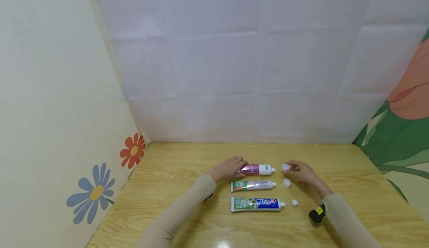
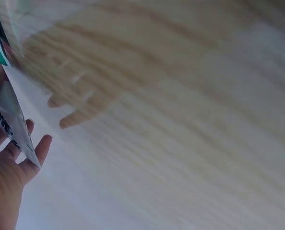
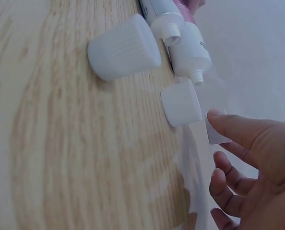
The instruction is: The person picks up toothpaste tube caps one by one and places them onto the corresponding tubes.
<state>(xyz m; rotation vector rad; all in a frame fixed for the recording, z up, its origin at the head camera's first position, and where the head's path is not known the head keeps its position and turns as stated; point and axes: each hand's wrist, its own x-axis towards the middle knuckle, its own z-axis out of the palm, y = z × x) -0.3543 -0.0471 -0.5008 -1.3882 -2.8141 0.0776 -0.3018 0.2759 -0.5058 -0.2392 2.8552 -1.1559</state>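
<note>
Three uncapped toothpaste tubes lie in a column on the table, nozzles pointing right. My left hand (image 1: 228, 169) holds the tail end of the farthest one, a pink and white toothpaste tube (image 1: 254, 169); its crimped end (image 2: 14, 120) shows between thumb and fingers in the left wrist view. To the right of that nozzle, my right hand (image 1: 301, 172) pinches a white cap (image 3: 216, 130) between thumb and forefinger, a short gap from the nozzle. A green and white tube (image 1: 256, 185) lies in the middle, and a larger green and blue tube (image 1: 256, 204) is nearest.
Two more white caps stand on the wooden table (image 1: 187, 155): a middle cap (image 1: 286, 183) and a near cap (image 1: 294, 202), each right of a tube's nozzle. A white sheet (image 1: 214, 62) hangs behind the table, with flower-patterned walls at both sides.
</note>
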